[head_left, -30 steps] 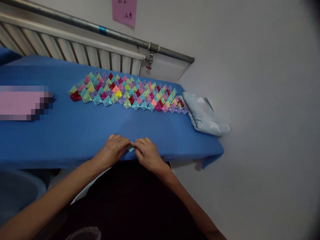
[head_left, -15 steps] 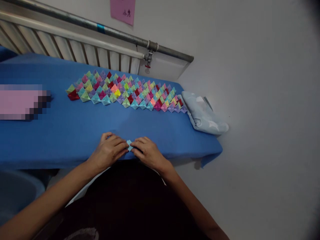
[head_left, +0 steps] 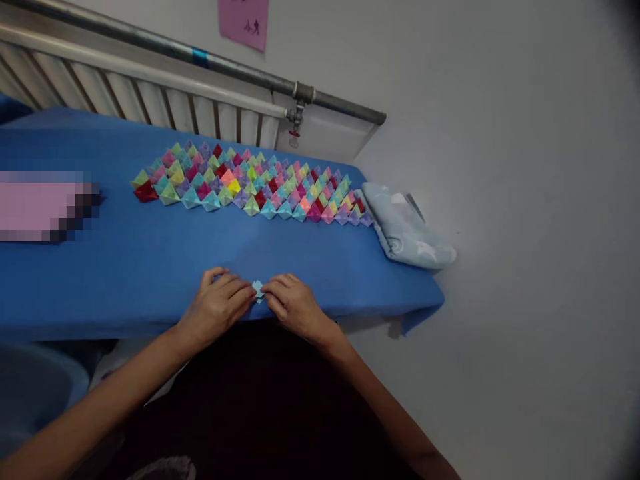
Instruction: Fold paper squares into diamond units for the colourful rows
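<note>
Between my two hands, near the front edge of the blue-covered table (head_left: 150, 280), is a small light-blue folded paper (head_left: 258, 289). My left hand (head_left: 219, 301) pinches its left side with closed fingertips. On the opposite side, the fingers of my right hand (head_left: 295, 301) are closed on its right edge. The fingertips cover both side edges of the paper. Beyond my hands stand rows of colourful folded paper pieces (head_left: 253, 205), pointed in shape and packed close together.
A folded pale-blue patterned cloth (head_left: 413, 230) lies at the right end. At the left is a pink blurred item (head_left: 40, 207). A radiator (head_left: 130, 97) and pipe (head_left: 240, 69) run along the back wall. A blue basin (head_left: 40, 383) stands below, at left.
Both hands stay in nearly the same place on the light-blue paper. Slightly more of the paper shows between the fingertips now.
</note>
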`<state>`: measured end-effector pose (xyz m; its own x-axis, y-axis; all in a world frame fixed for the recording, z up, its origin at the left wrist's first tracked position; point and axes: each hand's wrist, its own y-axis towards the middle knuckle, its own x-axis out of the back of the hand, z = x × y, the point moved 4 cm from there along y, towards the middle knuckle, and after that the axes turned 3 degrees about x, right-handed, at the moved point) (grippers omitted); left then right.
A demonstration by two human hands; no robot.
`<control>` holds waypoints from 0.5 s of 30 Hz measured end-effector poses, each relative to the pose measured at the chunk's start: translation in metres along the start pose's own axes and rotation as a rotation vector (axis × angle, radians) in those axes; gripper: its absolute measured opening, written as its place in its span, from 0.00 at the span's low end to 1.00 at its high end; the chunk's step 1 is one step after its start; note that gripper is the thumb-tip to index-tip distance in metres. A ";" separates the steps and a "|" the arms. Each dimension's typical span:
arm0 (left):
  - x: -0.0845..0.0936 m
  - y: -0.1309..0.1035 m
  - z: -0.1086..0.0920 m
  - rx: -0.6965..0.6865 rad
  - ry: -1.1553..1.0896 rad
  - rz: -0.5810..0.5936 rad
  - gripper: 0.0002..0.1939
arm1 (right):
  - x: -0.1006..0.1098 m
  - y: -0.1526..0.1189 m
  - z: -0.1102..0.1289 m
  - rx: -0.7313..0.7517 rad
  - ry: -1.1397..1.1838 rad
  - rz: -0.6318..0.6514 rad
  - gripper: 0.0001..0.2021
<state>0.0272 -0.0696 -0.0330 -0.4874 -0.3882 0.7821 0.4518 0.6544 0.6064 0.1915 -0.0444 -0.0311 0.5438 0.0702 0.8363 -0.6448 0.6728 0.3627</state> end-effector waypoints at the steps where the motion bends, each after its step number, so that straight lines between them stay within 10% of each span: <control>1: 0.000 -0.001 -0.001 -0.005 0.021 -0.013 0.08 | 0.000 0.000 0.000 -0.001 -0.013 0.001 0.08; 15: -0.001 0.001 -0.005 0.026 0.046 -0.014 0.08 | 0.000 0.001 0.007 -0.067 -0.106 0.033 0.08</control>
<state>0.0313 -0.0717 -0.0325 -0.4583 -0.4261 0.7799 0.4258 0.6650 0.6136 0.1867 -0.0488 -0.0276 0.4603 0.0173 0.8876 -0.6220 0.7197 0.3085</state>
